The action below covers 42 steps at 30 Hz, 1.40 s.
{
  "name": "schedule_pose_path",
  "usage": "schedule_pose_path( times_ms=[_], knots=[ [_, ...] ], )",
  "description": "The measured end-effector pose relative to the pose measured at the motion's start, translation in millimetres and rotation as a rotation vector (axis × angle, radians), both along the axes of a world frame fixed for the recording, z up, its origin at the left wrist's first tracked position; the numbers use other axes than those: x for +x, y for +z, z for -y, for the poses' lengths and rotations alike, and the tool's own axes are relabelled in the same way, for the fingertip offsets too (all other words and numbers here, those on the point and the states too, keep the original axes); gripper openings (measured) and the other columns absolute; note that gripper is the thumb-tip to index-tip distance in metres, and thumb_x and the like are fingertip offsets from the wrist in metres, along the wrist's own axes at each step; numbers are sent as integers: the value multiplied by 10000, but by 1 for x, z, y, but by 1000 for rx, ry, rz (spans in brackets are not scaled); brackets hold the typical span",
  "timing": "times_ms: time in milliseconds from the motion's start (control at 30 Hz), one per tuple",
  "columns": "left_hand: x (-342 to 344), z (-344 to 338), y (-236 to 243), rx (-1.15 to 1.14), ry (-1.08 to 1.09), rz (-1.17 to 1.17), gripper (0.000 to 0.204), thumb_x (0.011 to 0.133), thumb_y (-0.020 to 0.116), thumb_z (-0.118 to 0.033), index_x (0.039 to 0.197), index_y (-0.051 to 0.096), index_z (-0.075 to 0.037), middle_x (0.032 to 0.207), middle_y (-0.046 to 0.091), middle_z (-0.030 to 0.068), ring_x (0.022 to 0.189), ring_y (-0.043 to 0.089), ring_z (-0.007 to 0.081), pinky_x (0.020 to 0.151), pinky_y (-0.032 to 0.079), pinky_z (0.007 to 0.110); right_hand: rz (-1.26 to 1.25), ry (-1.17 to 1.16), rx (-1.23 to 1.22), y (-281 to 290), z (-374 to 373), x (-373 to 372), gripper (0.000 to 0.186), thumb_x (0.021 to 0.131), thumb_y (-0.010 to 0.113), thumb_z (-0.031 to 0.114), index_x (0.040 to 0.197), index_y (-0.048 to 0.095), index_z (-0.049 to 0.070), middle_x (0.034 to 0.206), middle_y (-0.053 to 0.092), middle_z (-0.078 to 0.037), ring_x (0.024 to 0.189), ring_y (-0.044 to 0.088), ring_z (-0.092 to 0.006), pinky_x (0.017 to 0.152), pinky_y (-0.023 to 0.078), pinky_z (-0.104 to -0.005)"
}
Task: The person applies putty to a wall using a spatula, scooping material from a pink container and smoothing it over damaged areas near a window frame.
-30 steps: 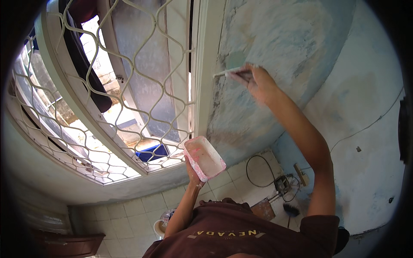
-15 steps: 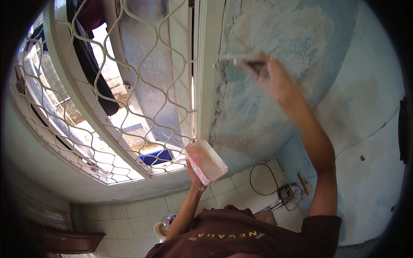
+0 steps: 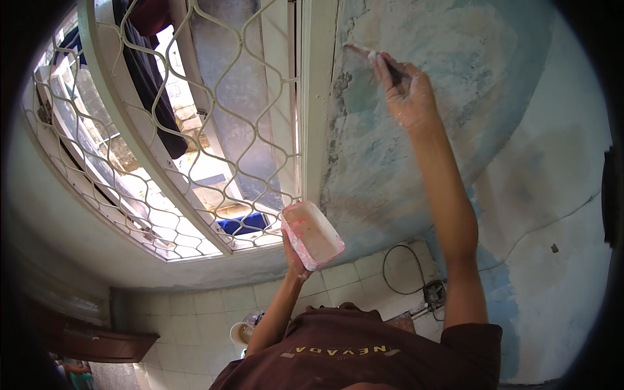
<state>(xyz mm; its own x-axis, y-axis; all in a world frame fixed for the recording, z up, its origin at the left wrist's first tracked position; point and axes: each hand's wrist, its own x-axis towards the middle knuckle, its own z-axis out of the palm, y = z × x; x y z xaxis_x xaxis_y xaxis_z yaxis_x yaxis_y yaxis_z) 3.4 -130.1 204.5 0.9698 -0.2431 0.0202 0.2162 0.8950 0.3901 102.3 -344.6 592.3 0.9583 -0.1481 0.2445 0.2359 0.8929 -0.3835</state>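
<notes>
my right hand (image 3: pixel 409 97) pinches a thin putty-smeared blade (image 3: pixel 364 52) against the rough, patchy wall (image 3: pixel 403 175); my left hand (image 3: pixel 294 257) grips a rectangular pink tub (image 3: pixel 313 234).

White square-tiled floor (image 3: pixel 195 318); black looped cable (image 3: pixel 400 266) lies on it; small round white bucket (image 3: pixel 242 333) stands on tiles near brown wooden shelf (image 3: pixel 97 341).

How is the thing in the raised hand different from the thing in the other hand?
The right hand holds a thin putty knife against the patchy blue wall. The left hand holds a wide, pinkish rectangular tray from below, away from the wall. The knife is slim and flat; the tray is boxy and open-topped. Both are smeared with pale filler.
</notes>
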Motion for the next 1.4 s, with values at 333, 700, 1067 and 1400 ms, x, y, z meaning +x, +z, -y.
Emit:
schedule_pose_path(
  times_ms=[333,700,1067,1400],
  knots=[
    [-6,-1,0,-35,4,37,828,989,359,-743,1558,352,-142,1474,515,112,1311,563,314,1087,498,524,-322,30,-390,-105,-7,-21,247,1072,390,68,1053,459,-169,1161,534,-284,1164,601,-388,1085,580,-425],
    [-5,6,-5,-54,-46,26,811,990,320,-753,1544,375,-163,1433,548,110,1290,584,320,1058,525,547,-169,124,-55,-89,-27,14,269,1034,409,-5,1114,511,-241,1241,541,-308,1134,639,-382,1046,604,-382],
    [-10,0,-9,-26,53,33,838,984,343,-755,1551,361,-139,1449,531,116,1281,586,312,1052,528,516,-103,45,-12,-44,8,-10,284,1034,418,-8,1160,461,-259,1251,539,-332,1169,629,-404,1046,606,-384],
    [1,10,-15,-23,12,108,832,980,338,-762,1556,349,-162,1462,526,116,1308,569,321,1084,503,548,-220,126,-289,17,-16,13,362,1017,399,-19,1237,403,-306,1321,460,-422,1224,552,-518,1084,577,-452]
  ],
)
